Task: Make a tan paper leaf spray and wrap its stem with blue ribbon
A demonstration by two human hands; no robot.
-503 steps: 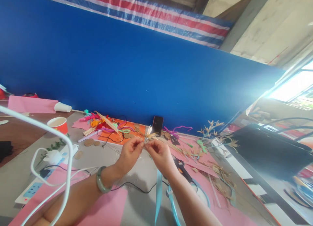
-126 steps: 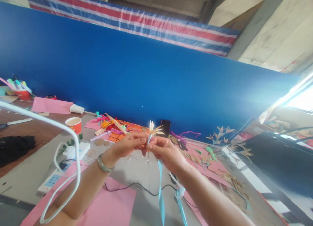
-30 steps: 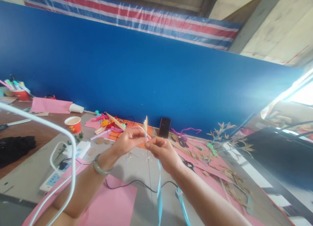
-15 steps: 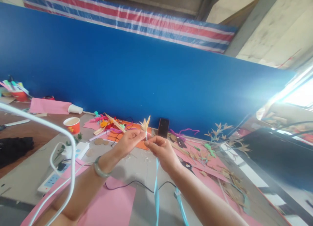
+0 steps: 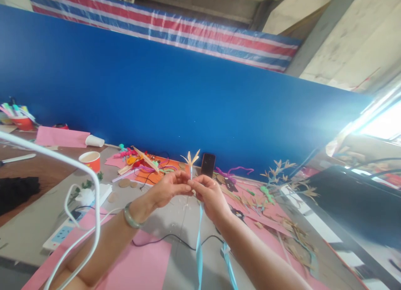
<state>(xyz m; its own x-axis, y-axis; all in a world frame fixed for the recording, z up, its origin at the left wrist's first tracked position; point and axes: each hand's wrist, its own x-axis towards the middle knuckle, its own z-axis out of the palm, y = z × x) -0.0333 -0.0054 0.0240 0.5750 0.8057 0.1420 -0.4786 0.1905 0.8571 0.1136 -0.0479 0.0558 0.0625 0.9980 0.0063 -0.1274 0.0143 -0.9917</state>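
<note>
A pale, straw-coloured flower [image 5: 191, 157] with pointed petals stands upright above my fingertips, on a thin stem that runs down below them. My left hand [image 5: 172, 187], with a bangle on its wrist, pinches the stem just under the flower. Right beside it, my right hand [image 5: 205, 194] closes thumb and fingers at the same spot. A light blue ribbon [image 5: 199, 244] hangs from my right hand toward the lower edge of the view. The exact grip of the fingertips is too small to make out.
A phone [image 5: 208, 164] leans against the blue partition [image 5: 156, 89]. Coloured scraps lie on orange paper [image 5: 150, 176]. Left are a paper cup [image 5: 90, 160], a power strip [image 5: 62, 235] and a white cable [image 5: 97, 206]. Dried flowers [image 5: 278, 171] stand right, beyond pink paper [image 5: 266, 214].
My left hand has moved down the stem, below the flower. The petals look more spread, and the flower has shifted slightly right. My right hand stays at the stem.
</note>
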